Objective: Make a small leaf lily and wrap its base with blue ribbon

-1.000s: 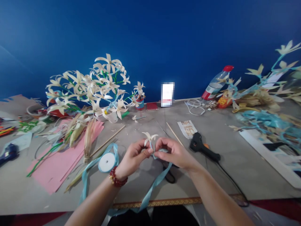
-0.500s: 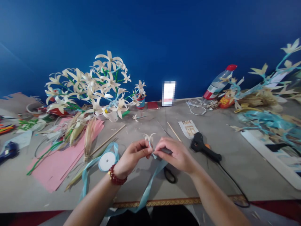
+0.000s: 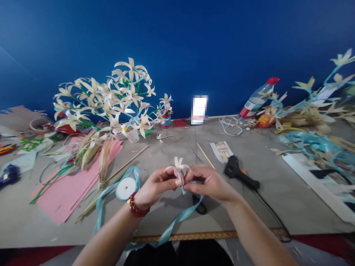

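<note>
L hand (image 3: 162,184) pinches white flower (image 3: 179,166) by stem (image 3: 179,176); R hand (image 3: 209,183), just right of flower, grips blue ribbon (image 3: 186,213). Flower's just turned, petals fanning wider: prob. mid-wrap.

The glue gun (image 3: 242,173) lies between the right hand (image 3: 210,183) and open tabletop (image 3: 270,168).

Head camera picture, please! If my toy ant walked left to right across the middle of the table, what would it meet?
Dark blue tool, pink paper, light-blue ribbon roll, left hand, white flower, right hand, black glue gun.
</note>
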`<state>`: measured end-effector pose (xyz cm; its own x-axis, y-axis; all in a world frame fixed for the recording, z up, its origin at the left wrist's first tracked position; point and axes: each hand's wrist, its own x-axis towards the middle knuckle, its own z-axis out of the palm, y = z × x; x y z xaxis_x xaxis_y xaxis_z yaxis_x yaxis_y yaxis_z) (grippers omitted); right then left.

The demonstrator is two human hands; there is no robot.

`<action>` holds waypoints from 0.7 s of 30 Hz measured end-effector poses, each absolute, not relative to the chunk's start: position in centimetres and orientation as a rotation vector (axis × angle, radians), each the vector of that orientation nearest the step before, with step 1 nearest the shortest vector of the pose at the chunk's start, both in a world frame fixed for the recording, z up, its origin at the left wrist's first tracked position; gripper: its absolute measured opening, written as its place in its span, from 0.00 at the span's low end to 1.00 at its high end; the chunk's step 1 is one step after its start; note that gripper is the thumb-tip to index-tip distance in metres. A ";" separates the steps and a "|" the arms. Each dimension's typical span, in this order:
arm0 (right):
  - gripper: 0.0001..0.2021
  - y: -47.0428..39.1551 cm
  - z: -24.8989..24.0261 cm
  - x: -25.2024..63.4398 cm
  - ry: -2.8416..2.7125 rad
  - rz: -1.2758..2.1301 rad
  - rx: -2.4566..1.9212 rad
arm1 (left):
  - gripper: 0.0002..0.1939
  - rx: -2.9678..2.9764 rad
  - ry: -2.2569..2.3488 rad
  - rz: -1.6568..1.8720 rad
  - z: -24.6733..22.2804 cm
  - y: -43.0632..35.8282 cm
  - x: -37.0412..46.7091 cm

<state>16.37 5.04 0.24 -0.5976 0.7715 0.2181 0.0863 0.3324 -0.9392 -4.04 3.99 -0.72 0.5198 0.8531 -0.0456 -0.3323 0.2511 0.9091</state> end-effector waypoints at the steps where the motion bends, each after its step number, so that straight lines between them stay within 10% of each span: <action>1: 0.07 5.0 0.2 16.3 -1.922 1.302 -0.743 | 0.11 1.003 0.619 0.879 -0.7 4.0 -4.0; 21: 0.07 4.6 -0.1 15.0 -1.609 1.379 -0.937 | 0.07 1.102 0.742 1.014 -1.1 4.3 -3.7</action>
<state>15.02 4.63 -0.11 -0.4043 0.9085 0.1060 0.0346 0.1310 -0.9908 -3.73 4.27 -1.14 0.3784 0.9256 -0.0016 -0.2819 0.1169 0.9523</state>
